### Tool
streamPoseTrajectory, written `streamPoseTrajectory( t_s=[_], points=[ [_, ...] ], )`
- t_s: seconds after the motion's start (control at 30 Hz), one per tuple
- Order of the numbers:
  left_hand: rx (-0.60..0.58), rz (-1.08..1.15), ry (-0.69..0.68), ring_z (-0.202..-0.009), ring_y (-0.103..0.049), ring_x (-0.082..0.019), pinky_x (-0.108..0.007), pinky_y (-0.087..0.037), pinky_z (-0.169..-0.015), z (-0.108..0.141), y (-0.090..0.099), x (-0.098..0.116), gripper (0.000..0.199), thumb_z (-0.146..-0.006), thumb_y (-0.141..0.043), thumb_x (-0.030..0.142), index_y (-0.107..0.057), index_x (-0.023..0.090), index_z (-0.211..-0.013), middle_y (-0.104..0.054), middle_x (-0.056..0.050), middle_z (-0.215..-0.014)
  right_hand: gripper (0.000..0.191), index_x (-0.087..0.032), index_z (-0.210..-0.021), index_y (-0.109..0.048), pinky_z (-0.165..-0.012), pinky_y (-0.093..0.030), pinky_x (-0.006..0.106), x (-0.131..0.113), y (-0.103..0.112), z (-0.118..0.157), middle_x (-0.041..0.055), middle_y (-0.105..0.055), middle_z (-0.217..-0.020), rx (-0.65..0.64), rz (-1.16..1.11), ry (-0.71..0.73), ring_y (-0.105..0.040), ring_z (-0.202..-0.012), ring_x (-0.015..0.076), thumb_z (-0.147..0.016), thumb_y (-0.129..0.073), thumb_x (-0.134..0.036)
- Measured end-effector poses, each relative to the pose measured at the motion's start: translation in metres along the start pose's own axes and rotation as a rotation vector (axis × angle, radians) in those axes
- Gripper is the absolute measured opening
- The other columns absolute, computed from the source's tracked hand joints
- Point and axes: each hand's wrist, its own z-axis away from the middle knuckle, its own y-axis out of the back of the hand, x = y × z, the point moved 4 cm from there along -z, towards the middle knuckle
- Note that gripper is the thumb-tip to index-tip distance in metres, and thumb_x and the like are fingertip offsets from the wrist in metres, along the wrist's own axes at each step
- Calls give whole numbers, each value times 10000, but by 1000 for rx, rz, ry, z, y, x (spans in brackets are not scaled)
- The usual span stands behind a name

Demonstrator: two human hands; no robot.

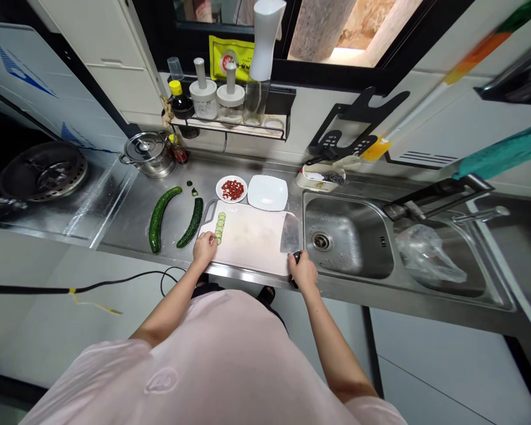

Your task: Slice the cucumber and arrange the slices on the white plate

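On the white cutting board [252, 239] a short row of overlapping cucumber slices [220, 224] runs along the left side. My left hand [205, 247] is closed at the near end of that row, its bent fingertips on the last slices. At the board's right end, my right hand [303, 271] is wrapped around the black handle of a cleaver [289, 233]. Its broad blade lies flat over the board's right edge, pointing away from me. Left of the board rest a cut cucumber [191, 223] and a longer whole cucumber [160, 218].
Behind the board stand a plate of chopped red pieces [232, 189] and a white dish [268, 192]. Small cucumber ends [194, 192] lie nearby. A lidded pot [148, 153] is at the back left. The sink [349, 236] adjoins on the right; a seasoning shelf [234, 125] hangs above.
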Motion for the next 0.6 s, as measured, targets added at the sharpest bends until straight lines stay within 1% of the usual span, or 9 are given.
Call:
streamPoseTrajectory(
  t_s=[0.13,0.3,0.43,0.5,0.6],
  points=[
    [13,45,-23,-806,-572,-170,-268,-427,-783,-3,-2,14,157,-793,-509,218,-628,209,-896,-624,-54,-918,503,-125,-1250,-448,-751,-432,360,-5,8,1,161,-655,-909,-41,131,13,-636,-882,286,-921,-335,-489],
    [-21,137,-28,-796,-581,-162,-263,-428,-796,-17,-14,39,192,-794,-515,232,-648,198,-928,-643,-53,-926,460,-111,-1191,-482,-760,-442,358,-9,10,-1,165,-650,-902,-70,180,41,-636,-892,282,-929,-334,-459],
    [-75,269,8,-747,-596,-158,-247,-435,-727,-40,-31,56,212,-772,-551,264,-668,181,-928,-661,-40,-810,449,-117,-1164,-503,-756,-442,356,-10,9,-3,170,-651,-897,-94,197,53,-636,-888,275,-921,-348,-463],
    [-89,315,60,-737,-602,-158,-243,-436,-713,-55,-40,63,229,-759,-568,269,-676,167,-933,-660,-41,-773,495,-123,-1155,-513,-763,-438,360,-11,12,-6,171,-650,-902,-89,205,51,-632,-895,278,-901,-368,-523],
    [-115,351,131,-745,-609,-163,-249,-438,-717,-79,-55,69,251,-746,-584,266,-680,162,-954,-668,-49,-790,583,-133,-1179,-508,-780,-428,381,-18,23,-15,172,-645,-939,-40,188,64,-620,-915,289,-875,-359,-608]
  ],
)
